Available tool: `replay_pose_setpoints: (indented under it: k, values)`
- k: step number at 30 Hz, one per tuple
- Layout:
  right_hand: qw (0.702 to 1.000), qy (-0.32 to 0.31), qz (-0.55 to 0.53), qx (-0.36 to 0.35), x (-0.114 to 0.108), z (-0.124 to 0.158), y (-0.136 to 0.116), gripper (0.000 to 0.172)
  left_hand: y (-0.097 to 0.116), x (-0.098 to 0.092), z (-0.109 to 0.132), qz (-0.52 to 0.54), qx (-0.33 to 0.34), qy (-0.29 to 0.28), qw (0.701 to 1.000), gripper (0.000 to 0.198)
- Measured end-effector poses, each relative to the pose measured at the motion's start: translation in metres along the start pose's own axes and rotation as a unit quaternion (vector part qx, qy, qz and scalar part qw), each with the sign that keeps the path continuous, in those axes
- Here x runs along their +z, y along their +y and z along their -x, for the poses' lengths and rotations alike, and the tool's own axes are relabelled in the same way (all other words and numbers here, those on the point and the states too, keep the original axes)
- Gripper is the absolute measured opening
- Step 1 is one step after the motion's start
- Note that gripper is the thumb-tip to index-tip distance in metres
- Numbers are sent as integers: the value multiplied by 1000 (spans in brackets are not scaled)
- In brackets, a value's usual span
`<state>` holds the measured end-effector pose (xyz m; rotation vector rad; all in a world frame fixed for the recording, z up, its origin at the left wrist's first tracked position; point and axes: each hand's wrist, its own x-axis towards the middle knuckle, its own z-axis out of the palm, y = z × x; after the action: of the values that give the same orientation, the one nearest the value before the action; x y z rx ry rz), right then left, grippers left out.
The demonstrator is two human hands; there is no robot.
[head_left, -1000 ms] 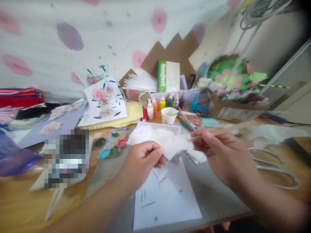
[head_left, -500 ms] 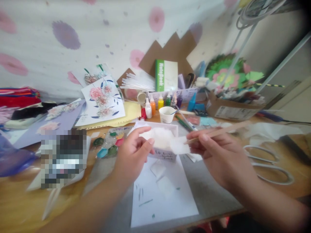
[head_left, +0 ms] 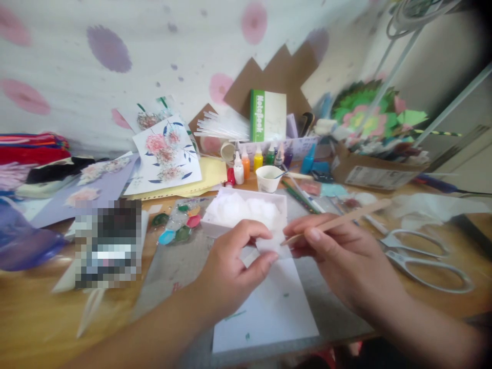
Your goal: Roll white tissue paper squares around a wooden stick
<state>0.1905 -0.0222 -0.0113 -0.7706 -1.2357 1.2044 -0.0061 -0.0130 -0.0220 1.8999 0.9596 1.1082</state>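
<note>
My left hand (head_left: 234, 264) pinches a thin white piece (head_left: 271, 247), paper or fabric I cannot tell, between thumb and fingers. In my right hand (head_left: 342, 256) is a flat wooden craft stick (head_left: 351, 214), slanting up to the right. Its lower tip meets the edge of the white piece. Just behind my hands stands a white open box (head_left: 215, 229) filled with soft white pieces (head_left: 234, 206). Beneath them lies a sheet of white paper (head_left: 265, 325) with small green marks, on a grey mat (head_left: 172, 271).
Scissors (head_left: 426, 266) lie at right. Behind the box stand a white paper cup (head_left: 268, 179) and small paint bottles (head_left: 258, 160). A palette (head_left: 179, 225) with colours is to the left, near a purple translucent container (head_left: 28, 241). A cardboard box (head_left: 369, 174) sits at back right.
My left hand has come right and down from beside the box and taken hold of the white piece at the stick's tip. My right hand still holds the stick. The view has shifted slightly.
</note>
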Motion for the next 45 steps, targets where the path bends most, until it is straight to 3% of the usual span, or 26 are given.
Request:
replay_pose_setpoints:
  k: [9,14,25,36,45]
  values:
    - [1000,-11,1,0,-2,2,0,10,1,3,-3,48,-80,-2,996,20]
    - [1000,-16,8,-8,-3,3,0,10,2,3,-3,80,-91,-15,993,17]
    - [1000,-19,-7,-17,-4,2,-2,8,-1,0,-7,8,15,-10,1000,10]
    - [1000,19,5,23,-6,-1,1,7,2,-1,-10,-42,124,-7,991,13]
    - [987,157,-4,20,-15,-16,1,18,-3,-13,-17,-128,137,30,982,15]
